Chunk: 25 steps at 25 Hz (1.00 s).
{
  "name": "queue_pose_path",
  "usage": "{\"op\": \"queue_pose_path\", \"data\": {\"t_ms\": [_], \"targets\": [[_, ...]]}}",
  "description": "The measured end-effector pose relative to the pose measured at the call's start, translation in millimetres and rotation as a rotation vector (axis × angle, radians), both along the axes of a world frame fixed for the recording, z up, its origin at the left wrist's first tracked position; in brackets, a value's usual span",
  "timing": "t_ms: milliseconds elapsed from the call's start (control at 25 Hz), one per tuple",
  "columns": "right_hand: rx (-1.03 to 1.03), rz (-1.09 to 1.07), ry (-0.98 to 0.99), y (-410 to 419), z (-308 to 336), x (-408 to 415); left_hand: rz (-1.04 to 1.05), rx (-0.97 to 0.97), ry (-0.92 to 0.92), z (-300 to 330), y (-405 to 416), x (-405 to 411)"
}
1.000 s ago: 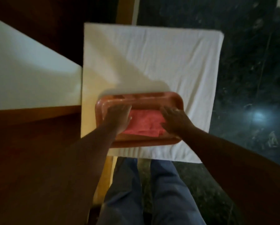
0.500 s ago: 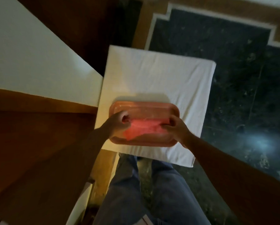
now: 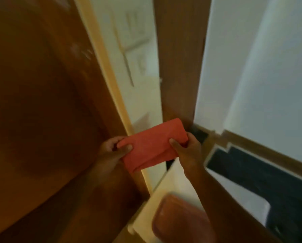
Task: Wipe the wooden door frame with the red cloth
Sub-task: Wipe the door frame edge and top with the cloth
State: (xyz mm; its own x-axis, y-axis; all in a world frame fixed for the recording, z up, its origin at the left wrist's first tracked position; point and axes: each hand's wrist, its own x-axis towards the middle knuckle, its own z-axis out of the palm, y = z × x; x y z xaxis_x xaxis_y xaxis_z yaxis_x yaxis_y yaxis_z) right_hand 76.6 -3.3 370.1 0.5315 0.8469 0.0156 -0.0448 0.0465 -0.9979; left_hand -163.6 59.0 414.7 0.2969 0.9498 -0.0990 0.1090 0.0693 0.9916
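Observation:
The folded red cloth [image 3: 153, 144] is held up in the air between both hands, in the middle of the view. My left hand [image 3: 114, 151] pinches its left end, thumb on top. My right hand [image 3: 187, 149] grips its right end. Behind the cloth a dark wooden door frame post [image 3: 180, 58] runs upward. A pale wooden edge strip [image 3: 103, 55] slants along the big brown door panel [image 3: 38, 102] on the left. The cloth is apart from the wood.
Below my arms the orange tray [image 3: 174, 218] lies on a white-covered surface [image 3: 166, 185]. White wall [image 3: 262, 67] fills the right side above a wooden skirting [image 3: 269, 151]. Dark stone floor [image 3: 269, 181] shows at lower right.
Both hands lifted the red cloth out of the orange tray and raised it. The view swung up from the tray and floor to the door frame.

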Motion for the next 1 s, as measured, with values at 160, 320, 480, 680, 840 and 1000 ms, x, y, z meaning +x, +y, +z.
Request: {"op": "queue_pose_path", "data": {"t_ms": [160,320,480,680,840,1000], "targets": [[0.232,-0.104,-0.274,51,104,-75,0.053,0.324,0.046,97,9,-73],[0.3,-0.297,-0.474,94,166,-144,0.117,0.575,0.178,145,17,-109],[0.345,-0.231,-0.427,108,144,-216,0.169,0.735,0.317,167,19,-119],[0.451,-0.354,-0.916,140,188,-224,0.428,1.419,0.708,279,23,-129],[0.779,-0.535,-1.229,183,357,-184,0.757,1.585,1.269,380,56,-148],[0.804,-0.635,-1.179,200,424,-190,0.823,1.584,1.392,398,78,-167]]}}
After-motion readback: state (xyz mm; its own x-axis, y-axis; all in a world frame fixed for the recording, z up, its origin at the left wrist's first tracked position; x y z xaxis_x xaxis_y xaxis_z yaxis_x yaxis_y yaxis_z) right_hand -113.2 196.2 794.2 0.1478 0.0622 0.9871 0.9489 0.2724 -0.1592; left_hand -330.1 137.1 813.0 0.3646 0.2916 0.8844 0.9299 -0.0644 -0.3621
